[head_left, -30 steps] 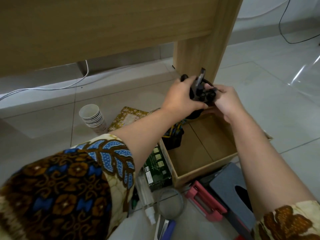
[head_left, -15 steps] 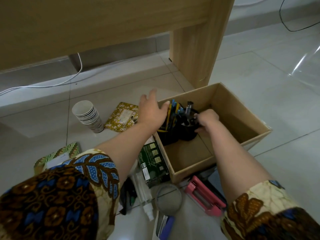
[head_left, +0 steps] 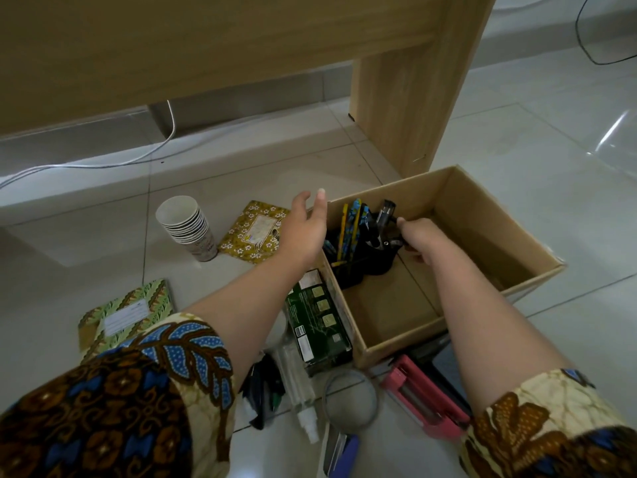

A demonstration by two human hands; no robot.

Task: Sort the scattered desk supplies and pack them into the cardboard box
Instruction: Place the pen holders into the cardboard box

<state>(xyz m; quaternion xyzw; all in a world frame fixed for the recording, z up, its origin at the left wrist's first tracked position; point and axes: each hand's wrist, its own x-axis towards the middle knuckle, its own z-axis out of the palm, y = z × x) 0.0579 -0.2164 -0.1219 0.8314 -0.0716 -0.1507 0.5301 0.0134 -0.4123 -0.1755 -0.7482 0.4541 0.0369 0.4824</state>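
Note:
An open cardboard box (head_left: pixel 499 215) stands on the tiled floor beside a wooden desk leg. A black pen holder (head_left: pixel 365 260) full of pens and markers sits in the box's far left corner. My right hand (head_left: pixel 418 239) reaches into the box, its fingers curled on the holder's right rim. Just outside the left wall of the box, my left hand (head_left: pixel 306 229) hovers with its fingers spread and holds nothing.
Left of the box lie a stack of paper cups (head_left: pixel 188 225), a yellow notebook (head_left: pixel 253 232), a green notebook (head_left: pixel 127 312) and a dark green carton (head_left: pixel 317 322). In front of it are a spray bottle (head_left: pixel 300 384), a magnifying glass (head_left: pixel 350 398), a pink stapler (head_left: pixel 424 398) and a blue stapler (head_left: pixel 344 453). The desk leg (head_left: pixel 413 81) stands close behind.
Both hands held the black pen holder above the box a second ago. It came down into the box's corner; my left hand let go and moved left, opening.

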